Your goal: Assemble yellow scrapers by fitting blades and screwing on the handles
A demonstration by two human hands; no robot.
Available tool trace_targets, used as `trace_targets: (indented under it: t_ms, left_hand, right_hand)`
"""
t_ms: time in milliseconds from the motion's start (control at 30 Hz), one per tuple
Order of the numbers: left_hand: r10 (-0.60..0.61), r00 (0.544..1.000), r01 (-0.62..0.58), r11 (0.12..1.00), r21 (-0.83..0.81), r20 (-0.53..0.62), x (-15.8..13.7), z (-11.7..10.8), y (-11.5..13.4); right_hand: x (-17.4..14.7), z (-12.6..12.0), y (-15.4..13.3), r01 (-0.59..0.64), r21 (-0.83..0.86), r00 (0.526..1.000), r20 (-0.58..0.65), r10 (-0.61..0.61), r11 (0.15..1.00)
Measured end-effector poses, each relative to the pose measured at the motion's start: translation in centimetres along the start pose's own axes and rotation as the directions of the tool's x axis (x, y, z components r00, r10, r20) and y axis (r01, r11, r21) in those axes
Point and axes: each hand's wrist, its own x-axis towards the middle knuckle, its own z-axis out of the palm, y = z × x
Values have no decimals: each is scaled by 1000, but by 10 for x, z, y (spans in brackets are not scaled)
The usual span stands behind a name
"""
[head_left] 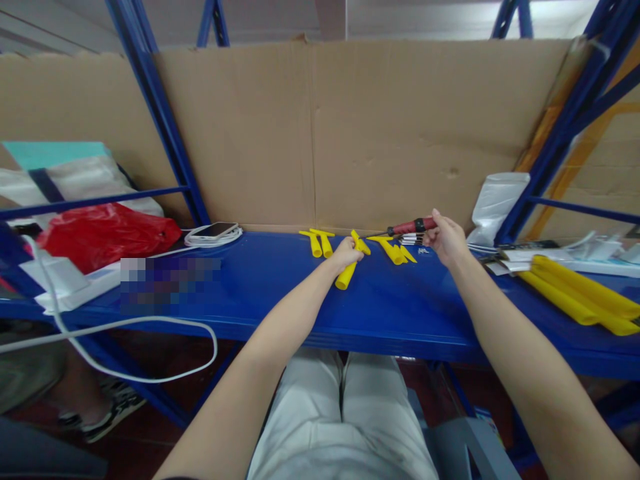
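Observation:
On the blue shelf top, my left hand (349, 252) is closed round a yellow T-shaped piece with a tubular handle (346, 277). My right hand (447, 239) grips the rear of a red-and-black screwdriver (413, 227), whose shaft points left at the crosspiece of that yellow piece. Whether the tip touches it I cannot tell. Two similar yellow pieces (321, 245) lie left of my left hand. More yellow pieces (393, 251) lie between my hands. Several small screws (423, 251) rest near my right hand, beside thin white-and-dark sticks (411, 239).
Long yellow tubes (585, 293) lie at the right. A white pouch (495, 207) leans by the post. At the left are a phone (216, 231) on a coiled cable, a red plastic bag (110, 233) and a white power strip (93, 287). A cardboard sheet (240, 133) stands behind.

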Motion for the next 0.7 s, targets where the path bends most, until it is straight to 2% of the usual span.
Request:
trace_targets:
  t_ms: [200,433,700]
  left_hand:
    - [23,1000,-23,999,22,15,5,-2,-6]
    - [64,998,-62,994,89,-17,9,-3,-10]
    - [78,997,-78,996,33,-8,7,-3,-7]
  right_hand:
    - [-4,3,-6,-79,62,994,75,74,995]
    - [-2,2,-2,-80,71,995,63,75,994]
    - [4,0,3,-105,79,994,40,102,991]
